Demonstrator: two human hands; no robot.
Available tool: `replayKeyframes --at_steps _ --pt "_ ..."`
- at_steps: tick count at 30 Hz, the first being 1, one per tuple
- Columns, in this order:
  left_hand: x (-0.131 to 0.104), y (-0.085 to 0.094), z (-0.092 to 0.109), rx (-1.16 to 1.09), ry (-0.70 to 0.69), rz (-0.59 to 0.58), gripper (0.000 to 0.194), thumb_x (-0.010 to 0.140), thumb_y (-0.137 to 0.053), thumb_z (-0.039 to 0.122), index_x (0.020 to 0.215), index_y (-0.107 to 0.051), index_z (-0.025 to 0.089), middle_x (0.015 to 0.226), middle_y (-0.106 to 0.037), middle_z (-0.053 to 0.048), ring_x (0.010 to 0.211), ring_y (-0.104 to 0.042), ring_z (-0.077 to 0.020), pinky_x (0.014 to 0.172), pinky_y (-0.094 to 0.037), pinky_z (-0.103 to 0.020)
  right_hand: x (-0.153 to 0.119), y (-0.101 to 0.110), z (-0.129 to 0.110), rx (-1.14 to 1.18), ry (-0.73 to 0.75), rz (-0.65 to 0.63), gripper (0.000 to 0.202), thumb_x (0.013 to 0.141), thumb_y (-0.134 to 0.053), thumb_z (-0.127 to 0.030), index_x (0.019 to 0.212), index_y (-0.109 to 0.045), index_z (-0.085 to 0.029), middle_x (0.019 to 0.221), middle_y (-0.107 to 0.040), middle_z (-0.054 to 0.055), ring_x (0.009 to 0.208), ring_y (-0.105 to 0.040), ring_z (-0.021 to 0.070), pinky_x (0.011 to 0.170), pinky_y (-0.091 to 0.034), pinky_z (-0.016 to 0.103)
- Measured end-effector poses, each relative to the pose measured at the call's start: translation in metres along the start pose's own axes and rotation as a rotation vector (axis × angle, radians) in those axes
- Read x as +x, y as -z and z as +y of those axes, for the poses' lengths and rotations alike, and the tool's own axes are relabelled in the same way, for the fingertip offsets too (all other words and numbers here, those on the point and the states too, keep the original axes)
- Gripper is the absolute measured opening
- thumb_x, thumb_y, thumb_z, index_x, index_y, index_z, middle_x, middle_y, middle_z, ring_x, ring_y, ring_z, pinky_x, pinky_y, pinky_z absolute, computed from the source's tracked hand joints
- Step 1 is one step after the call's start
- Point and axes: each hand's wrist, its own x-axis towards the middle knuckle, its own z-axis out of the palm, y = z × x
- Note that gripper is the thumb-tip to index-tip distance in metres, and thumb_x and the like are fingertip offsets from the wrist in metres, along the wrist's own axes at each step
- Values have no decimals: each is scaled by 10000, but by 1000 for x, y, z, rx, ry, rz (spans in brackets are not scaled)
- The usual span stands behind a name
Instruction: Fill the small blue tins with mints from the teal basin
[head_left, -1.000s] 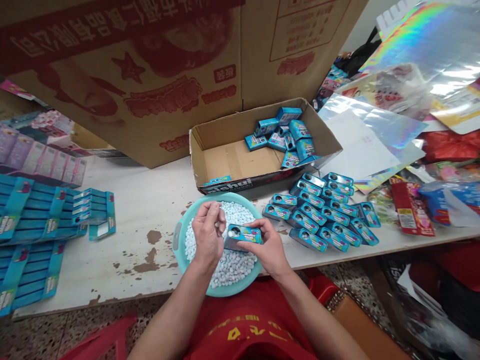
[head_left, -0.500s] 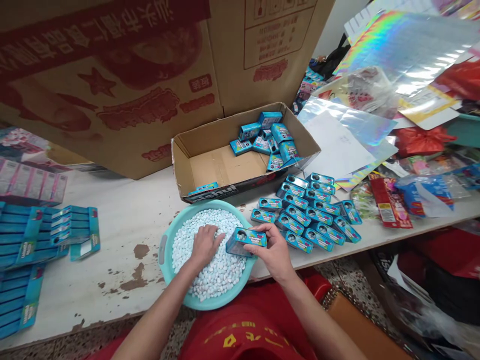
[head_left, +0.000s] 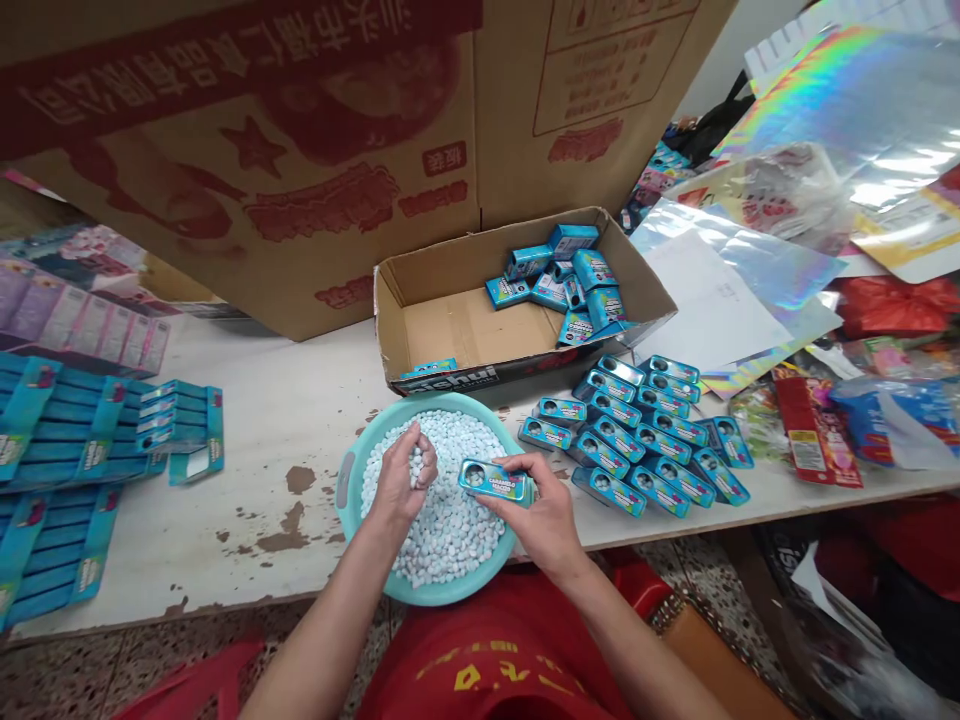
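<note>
My left hand (head_left: 405,474) is cupped palm up over a turquoise basin (head_left: 350,500), with several small white candies (head_left: 417,463) held in its curled fingers. Pale candies (head_left: 454,540) fill the basin in a thick layer. At the basin's right side, my right hand (head_left: 538,508) grips a small blue candy tin (head_left: 493,480) between thumb and fingers. The tin's top, with a round hole at its left end, faces up. Many similar blue tins (head_left: 619,436) stand grouped on the table just to the right.
Behind the basin sits an open cardboard tray (head_left: 450,340) holding blue boxes (head_left: 576,285). A large printed carton (head_left: 315,200) rises behind it. Blue display packs (head_left: 60,430) are stacked at left; wrappers and bags (head_left: 817,430) lie at right.
My left hand has lifted from the candies and turned palm up, now holding some. The tin in my right hand has tilted so its top faces me more. The view has shifted left.
</note>
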Motion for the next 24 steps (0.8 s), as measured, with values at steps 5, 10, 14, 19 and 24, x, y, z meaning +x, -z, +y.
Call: replayKeyframes --at_steps 5,10,14,19,24 --pt "-22 -36 7 -48 -159 -52 432 728 -672 485 591 -413 168 456 -389 68 330 -314 -22 326 -209 -146 -3 -8 -3 -161 122 -6 264 684 -730 -262 885 -562 -225 914 -671 26 866 -631 208 786 -498 353" --pt "-29 -61 3 16 -311 10 448 724 -667 521 582 -438 164 475 -414 53 357 -382 -42 333 -246 -160 1 -13 -8 -255 205 -15 225 699 -700 -221 886 -575 -229 877 -667 27 845 -619 213 758 -498 351" --pt "-18 -55 2 20 -309 29 448 720 -658 536 594 -423 177 476 -382 66 343 -322 -39 328 -216 -168 3 -10 -8 -220 128 -19 247 670 -722 -217 873 -582 -223 872 -666 13 837 -629 204 744 -504 334" --pt "3 -8 6 699 -370 17 341 697 -674 495 613 -550 189 615 -565 -11 571 -536 -144 488 -408 -234 -9 19 -1 -145 72 57 285 677 -747 -250 896 -566 -230 898 -664 17 838 -642 205 731 -527 324" --pt "35 -19 32 1137 -711 -8 162 745 -638 364 849 -670 245 908 -674 -34 891 -592 -224 825 -426 -319 -15 57 17 -303 279 231 203 772 -679 -240 909 -529 -242 882 -636 30 817 -634 197 716 -532 324"
